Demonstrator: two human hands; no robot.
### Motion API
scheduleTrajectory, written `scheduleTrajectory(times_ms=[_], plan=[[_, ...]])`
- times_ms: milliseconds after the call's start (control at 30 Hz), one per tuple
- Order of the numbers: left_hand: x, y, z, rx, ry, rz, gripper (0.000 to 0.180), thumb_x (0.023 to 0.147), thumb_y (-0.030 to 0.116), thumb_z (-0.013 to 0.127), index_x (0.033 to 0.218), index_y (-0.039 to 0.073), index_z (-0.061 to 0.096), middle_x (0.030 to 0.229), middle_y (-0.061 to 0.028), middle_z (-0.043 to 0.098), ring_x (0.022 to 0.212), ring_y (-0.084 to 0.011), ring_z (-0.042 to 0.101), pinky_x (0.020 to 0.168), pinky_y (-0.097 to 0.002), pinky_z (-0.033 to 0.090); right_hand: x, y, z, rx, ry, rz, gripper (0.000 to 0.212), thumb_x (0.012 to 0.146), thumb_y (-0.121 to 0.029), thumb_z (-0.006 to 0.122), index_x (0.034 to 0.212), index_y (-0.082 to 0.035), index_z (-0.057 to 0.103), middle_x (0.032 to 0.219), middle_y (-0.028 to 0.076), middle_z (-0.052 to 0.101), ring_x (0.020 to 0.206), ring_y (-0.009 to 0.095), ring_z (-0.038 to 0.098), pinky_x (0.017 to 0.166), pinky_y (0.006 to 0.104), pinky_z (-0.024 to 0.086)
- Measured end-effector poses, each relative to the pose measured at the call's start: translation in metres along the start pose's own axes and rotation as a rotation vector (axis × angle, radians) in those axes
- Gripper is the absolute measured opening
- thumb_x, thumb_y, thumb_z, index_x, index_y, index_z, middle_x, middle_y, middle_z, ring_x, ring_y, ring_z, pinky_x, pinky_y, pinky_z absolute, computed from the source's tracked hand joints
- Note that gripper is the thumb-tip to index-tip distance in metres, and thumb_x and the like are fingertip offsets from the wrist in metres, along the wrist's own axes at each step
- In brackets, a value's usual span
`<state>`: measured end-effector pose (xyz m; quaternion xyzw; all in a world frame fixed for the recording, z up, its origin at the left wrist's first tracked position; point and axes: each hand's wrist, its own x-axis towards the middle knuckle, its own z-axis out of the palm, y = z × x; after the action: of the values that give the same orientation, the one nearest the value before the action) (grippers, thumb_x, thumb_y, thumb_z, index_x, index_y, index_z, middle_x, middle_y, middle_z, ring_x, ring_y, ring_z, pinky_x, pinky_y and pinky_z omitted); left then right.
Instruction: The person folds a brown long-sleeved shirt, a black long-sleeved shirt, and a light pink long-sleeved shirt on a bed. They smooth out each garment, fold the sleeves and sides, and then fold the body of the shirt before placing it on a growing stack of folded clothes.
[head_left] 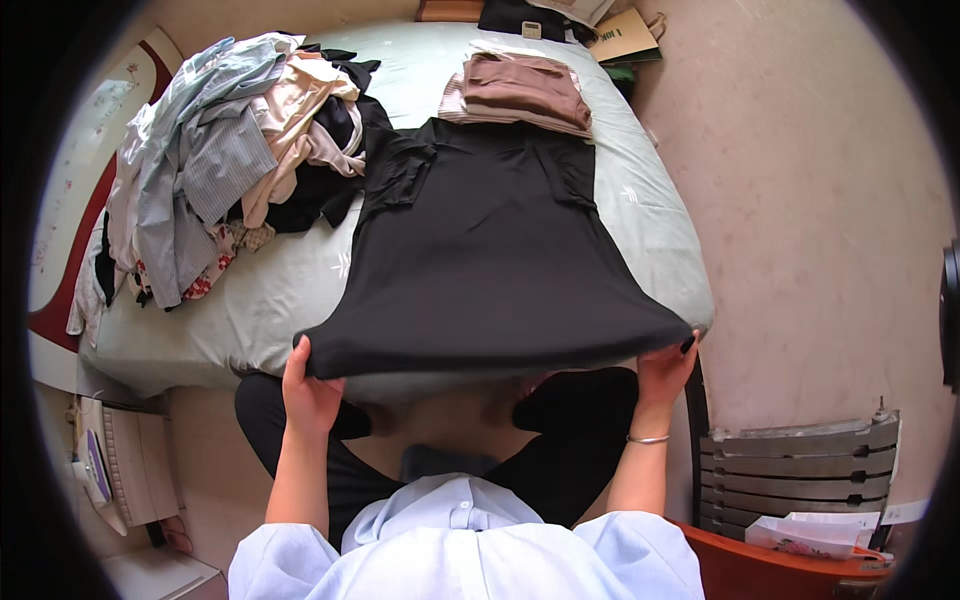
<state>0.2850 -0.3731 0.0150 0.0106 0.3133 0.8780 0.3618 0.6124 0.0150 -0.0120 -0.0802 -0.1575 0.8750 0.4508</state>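
Observation:
A black T-shirt (480, 260) lies spread on the bed, its neck end away from me and its short sleeves folded inward on top. Its hem is stretched wide toward me over the bed's near edge. My left hand (312, 392) grips the left hem corner, thumb on top and fingers under the cloth. At the opposite corner my right hand (665, 374) is closed on the hem, with a bracelet on that wrist. Most fingers of both hands are hidden by the fabric. Just beyond the neck end sits a stack of folded clothes (525, 85), brown on top.
A loose heap of clothes (215, 160) covers the left of the bed (640, 210). Paper bags (625, 38) stand past the far right corner. A grey slatted rack (800, 465) is at lower right, a white appliance (135, 460) at lower left.

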Motion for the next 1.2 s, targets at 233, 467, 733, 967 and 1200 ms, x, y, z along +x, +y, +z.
scheduleTrajectory(times_ms=[233,467,733,967,1200], plan=[[0.107,0.022,0.076,-0.119,-0.202,0.073,0.022,0.099,0.024,0.053,0.096,0.005,0.063,0.1,-0.0078,0.071,0.098,-0.02,0.066,0.093,-0.0347,0.051,0.108,0.008,0.048,0.111,-0.065,-0.109,0.015,0.095,-0.02,0.06,0.094,-0.005,0.065,0.11,0.008,0.068,0.106,0.02,0.061,0.098,0.0377,0.049],[0.255,0.028,0.07,-0.257,-0.164,0.046,0.025,0.1,0.021,0.049,0.101,-0.002,0.058,0.1,-0.0133,0.065,0.108,-0.0275,0.061,0.106,-0.0437,0.045,0.241,0.046,0.077,0.053,0.097,-0.148,0.02,0.098,-0.019,0.055,0.103,0.0,0.054,0.125,0.021,0.06,0.124,0.032,0.053,0.109,0.0503,0.042],[0.37,0.017,0.063,-0.232,0.089,0.02,0.034,0.102,0.023,0.043,0.109,-0.009,0.05,0.116,-0.0235,0.057,0.116,-0.0355,0.056,0.107,-0.0494,0.045,0.347,0.089,0.055,-0.126,0.235,-0.096,0.022,0.101,-0.022,0.048,0.111,-0.002,0.047,0.126,0.023,0.06,0.123,0.034,0.055,0.105,0.0553,0.044],[0.404,0.003,0.048,-0.098,0.126,0.0,0.036,0.102,0.027,0.044,0.121,-0.003,0.048,0.125,-0.0249,0.056,0.122,-0.0359,0.053,0.108,-0.0494,0.041,0.385,0.112,0.022,-0.222,0.304,-0.069,0.021,0.1,-0.021,0.05,0.111,-0.004,0.043,0.125,0.027,0.059,0.123,0.037,0.054,0.106,0.0572,0.041],[0.403,-0.006,0.058,0.13,0.145,0.056,0.033,0.1,0.024,0.05,0.123,0.001,0.05,0.123,-0.0209,0.058,0.123,-0.0322,0.053,0.107,-0.045,0.04,0.389,0.119,0.007,-0.384,0.224,-0.034,0.02,0.099,-0.013,0.048,0.116,-0.003,0.046,0.124,0.024,0.059,0.121,0.034,0.056,0.107,0.053,0.041]])
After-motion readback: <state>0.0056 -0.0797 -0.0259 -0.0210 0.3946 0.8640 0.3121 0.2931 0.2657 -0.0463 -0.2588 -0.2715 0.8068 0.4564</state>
